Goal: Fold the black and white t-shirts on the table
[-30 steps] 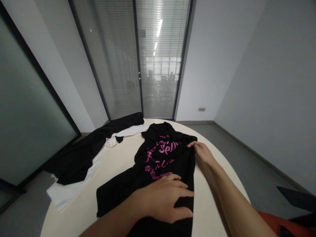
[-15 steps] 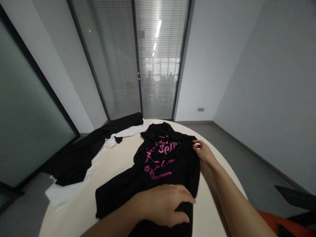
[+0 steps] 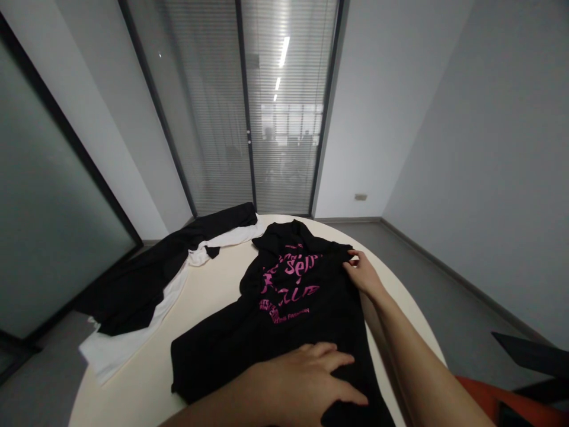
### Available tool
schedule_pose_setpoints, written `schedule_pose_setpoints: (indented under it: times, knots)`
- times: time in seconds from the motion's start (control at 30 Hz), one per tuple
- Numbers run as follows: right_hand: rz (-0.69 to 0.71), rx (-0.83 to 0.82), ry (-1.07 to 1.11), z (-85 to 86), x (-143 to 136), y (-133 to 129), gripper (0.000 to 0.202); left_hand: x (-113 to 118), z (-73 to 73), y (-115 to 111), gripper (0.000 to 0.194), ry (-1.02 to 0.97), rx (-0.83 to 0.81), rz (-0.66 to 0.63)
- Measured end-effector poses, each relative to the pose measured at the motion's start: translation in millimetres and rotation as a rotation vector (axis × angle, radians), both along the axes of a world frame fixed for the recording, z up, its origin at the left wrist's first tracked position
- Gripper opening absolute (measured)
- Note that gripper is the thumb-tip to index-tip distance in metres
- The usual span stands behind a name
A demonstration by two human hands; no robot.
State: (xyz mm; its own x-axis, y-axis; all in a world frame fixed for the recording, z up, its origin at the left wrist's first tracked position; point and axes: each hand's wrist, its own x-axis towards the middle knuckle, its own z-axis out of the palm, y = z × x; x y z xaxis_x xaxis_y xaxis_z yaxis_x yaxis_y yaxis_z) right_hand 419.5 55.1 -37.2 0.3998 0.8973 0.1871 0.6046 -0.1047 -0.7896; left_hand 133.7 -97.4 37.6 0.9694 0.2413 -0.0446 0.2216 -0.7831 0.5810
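A black T-shirt [image 3: 329,302] with pink lettering lies spread on the table, its neck at the far end and some wrinkles across the print. Fingers spread, my left hand [image 3: 306,379] rests flat on the lower part of the shirt. At the shirt's right sleeve edge, the thumb and fingers of my right hand [image 3: 362,274] pinch the black cloth. Part of the lower shirt is hidden under my left hand and forearm.
The round cream table [image 3: 213,284] also holds black clothing [image 3: 155,267] and a white garment [image 3: 128,350] along its left side. An orange and black object [image 3: 493,397], probably a chair, stands at lower right. Glass panels with blinds [image 3: 284,160] are behind the table.
My left hand has opened from a loose curl into spread fingers, lower on the shirt. The shirt's lower right edge has shifted outward to the right. My right hand has barely moved.
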Motion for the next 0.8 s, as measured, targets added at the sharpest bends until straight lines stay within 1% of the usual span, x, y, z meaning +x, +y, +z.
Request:
schedule_pose_setpoints:
  times: [0.07,0.13,0.23,0.27,0.3,0.33,0.4,0.47,0.53,0.6,0.7,0.8]
  knots:
    - [0.019,0.017,-0.026,0.4,-1,-1,0.052,1,-5.4,-3,0.057,0.007,0.062,0.028]
    - [0.049,0.028,0.022,4.7,-3,-4,0.053,0,-5.9,-6,0.05,0.026,0.118,0.068]
    - [0.145,0.027,0.281,19.5,-11,-11,0.06,-2,-2.2,-7,0.03,0.079,0.212,0.142]
    - [0.181,0.02,0.379,25.8,-15,-15,0.064,-2,-1.8,-8,0.028,0.087,0.242,0.156]
    - [0.213,0.014,0.459,32.1,-18,-18,0.068,0,-2.7,-9,0.03,0.082,0.271,0.151]
    - [0.243,0.01,0.521,37.8,-22,-21,0.072,3,-5.2,-10,0.035,0.067,0.301,0.13]
    - [0.315,0.01,0.598,46.1,-29,-26,0.078,12,-14.7,-14,0.038,0.017,0.37,0.073]
    - [0.405,0.029,0.634,48.6,-33,-28,0.08,22,-27.4,-18,0.031,-0.012,0.445,0.057]
    - [0.473,0.056,0.593,45.3,-33,-26,0.078,29,-38.1,-20,0.027,-0.013,0.498,0.046]
    - [0.47,0.063,0.473,37.8,-31,-20,0.07,32,-43.1,-19,0.027,-0.028,0.515,0.014]
    - [0.365,0.042,0.249,24.4,-23,-12,0.056,28,-40.5,-17,0.026,-0.076,0.528,-0.035]
    - [0.284,0.052,0.081,14.4,-17,-7,0.052,26,-34.7,-17,0.023,-0.1,0.576,-0.069]
